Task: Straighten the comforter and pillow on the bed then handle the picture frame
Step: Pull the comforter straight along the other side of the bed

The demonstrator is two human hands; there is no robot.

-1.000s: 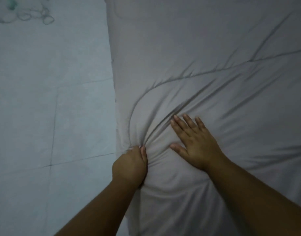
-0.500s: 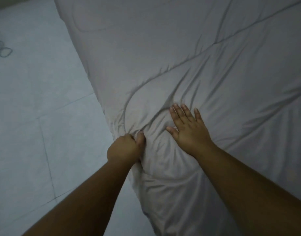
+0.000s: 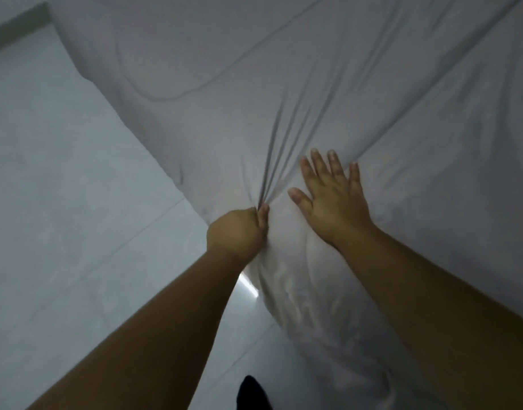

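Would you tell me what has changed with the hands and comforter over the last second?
The left hand has pulled the gathered edge of the comforter tighter, drawing the creases into straight, taut folds. Its grip and the flat right hand pressing beside it stayed as before.

Your left grip (image 3: 235,232) holds the comforter (image 3: 313,69) at its left edge; your right grip (image 3: 335,202) lies on it just beside; the floor (image 3: 62,217) lies further left.

Left hand (image 3: 236,230) and right hand (image 3: 335,202) bare — forearms (image 3: 431,291) likewise, to frame edge. Black shape (image 3: 252,393) at lower edge — garment or footwear, indeterminate.
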